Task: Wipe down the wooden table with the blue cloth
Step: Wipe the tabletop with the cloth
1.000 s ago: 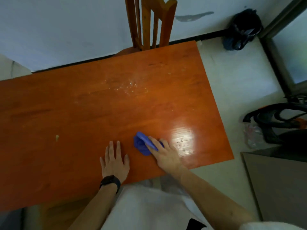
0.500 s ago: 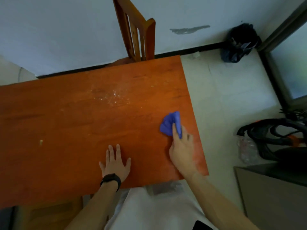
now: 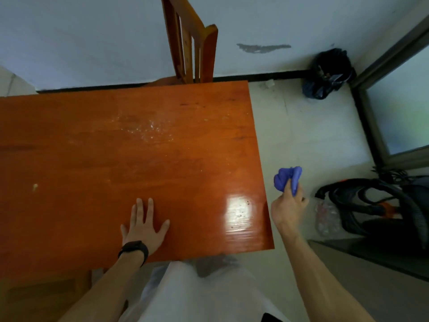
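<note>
The orange-brown wooden table [image 3: 97,159] fills the left and middle of the head view. My left hand [image 3: 144,225], with a black watch on the wrist, rests flat on it near the front edge, fingers spread. My right hand [image 3: 287,205] is off the table, past its right edge and over the floor, and grips the bunched blue cloth [image 3: 286,178]. A patch of pale specks [image 3: 148,131] lies on the far middle of the tabletop, and a small pale crumb [image 3: 35,186] sits at the left.
A wooden chair [image 3: 190,40] stands at the far side of the table against the white wall. A black bag [image 3: 329,73] sits in the floor corner. Dark hoses and equipment [image 3: 376,205] lie on the floor at the right.
My right hand swept the cloth rightward across the table's near right part and off its right edge; it now holds the cloth in the air. My left hand stayed flat on the table.
</note>
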